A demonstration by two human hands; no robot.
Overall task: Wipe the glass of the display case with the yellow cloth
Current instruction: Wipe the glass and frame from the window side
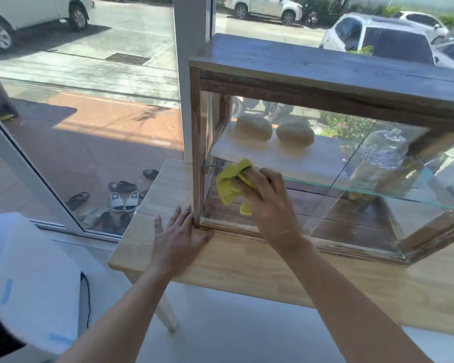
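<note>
Left hand (180, 235) lies flat, fingers spread, on the counter (247, 268) at the case's (325, 72) left corner. Right hand (264, 195) presses the bunched cloth (228, 183) against the glass (312, 195).

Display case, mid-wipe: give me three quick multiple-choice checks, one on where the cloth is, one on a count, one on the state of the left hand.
1. Where is the yellow cloth?
A. On the case's top board
B. Against the front glass, near its lower left
C. On the floor

2. How many round loaves lie on the upper shelf?
A. Two
B. Four
C. None

3. What is the left hand doing?
A. Holding a bottle
B. Gripping the cloth
C. Lying flat on the table at the display case corner

Answers: 1 B, the right hand presses it there. 2 A, two side by side. 3 C, fingers spread, nothing held.
</note>
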